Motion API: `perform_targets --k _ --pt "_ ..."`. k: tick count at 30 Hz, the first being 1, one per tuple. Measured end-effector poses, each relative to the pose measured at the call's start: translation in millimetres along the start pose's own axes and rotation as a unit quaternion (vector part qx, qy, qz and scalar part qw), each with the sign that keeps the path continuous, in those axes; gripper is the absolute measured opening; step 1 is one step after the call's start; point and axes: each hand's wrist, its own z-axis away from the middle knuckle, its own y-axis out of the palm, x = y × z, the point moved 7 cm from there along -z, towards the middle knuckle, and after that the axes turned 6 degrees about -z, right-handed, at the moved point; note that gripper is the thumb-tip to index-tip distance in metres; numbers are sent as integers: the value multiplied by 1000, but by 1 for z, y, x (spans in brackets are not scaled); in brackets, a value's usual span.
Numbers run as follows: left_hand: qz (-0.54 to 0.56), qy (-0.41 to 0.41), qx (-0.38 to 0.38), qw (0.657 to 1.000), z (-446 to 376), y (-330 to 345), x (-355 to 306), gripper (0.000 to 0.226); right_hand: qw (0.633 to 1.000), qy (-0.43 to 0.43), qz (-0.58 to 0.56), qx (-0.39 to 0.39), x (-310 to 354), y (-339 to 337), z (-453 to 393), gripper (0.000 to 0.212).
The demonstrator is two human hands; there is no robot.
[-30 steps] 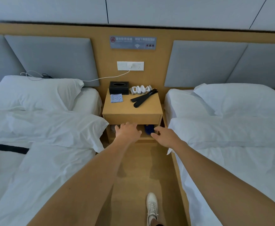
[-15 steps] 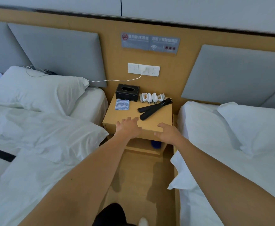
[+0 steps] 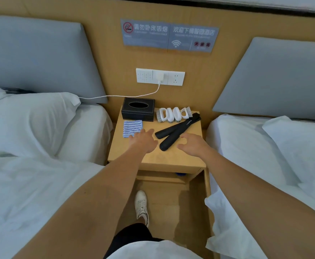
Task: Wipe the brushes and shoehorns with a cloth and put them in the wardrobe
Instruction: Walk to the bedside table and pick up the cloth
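Brushes (image 3: 173, 114) and shoehorns (image 3: 177, 130) sit untouched on the nightstand surface (image 3: 171, 157), all placed relative to the black tissue box (image 3: 138, 111): brushes in a row just right of it against the back wall, shoehorns angled forward-right of it, cloth (image 3: 132, 128) directly in front of it. What changed: half a second ago our hands were at the front edge of the surface, a second ago down by the lower shelf; now both are over the top. Left hand (image 3: 143, 140) has its fingers straight and spread, tips just beside the cloth, holding nothing. Right hand (image 3: 193, 144) has fingers loosely curled over the near end of the front shoehorn, nothing held; contact unclear. We read this as reach phase: cloth and first shoehorn about to be picked, no wiping done, wardrobe not in view. Materials: cloth is a soft folded square, blue-white zigzag weave. Shoehorns are long, flat, matte black, likely rigid plastic, overlapping each other. Brushes are white with loop handles and pale bristles. Surface is smooth light wood laminate.
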Motion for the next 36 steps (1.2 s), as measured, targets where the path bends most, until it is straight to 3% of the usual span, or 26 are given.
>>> perform_targets --k 8,16,25,30,36 --pt "-20 12 39 999 -101 -12 25 60 999 33 -5 22 24 -8 -91 56" --pt "55 -9 70 996 -165 22 31 60 998 44 -25 36 27 3 -165 53" --pt "204 -154 66 965 -226 75 95 68 997 42 -51 35 -5 16 -234 52" --pt "239 -230 12 943 -255 87 130 77 997 36 -49 39 -16 31 -261 54" --pt "299 -300 -13 906 -277 111 151 63 996 45 -63 36 -33 48 -278 52"
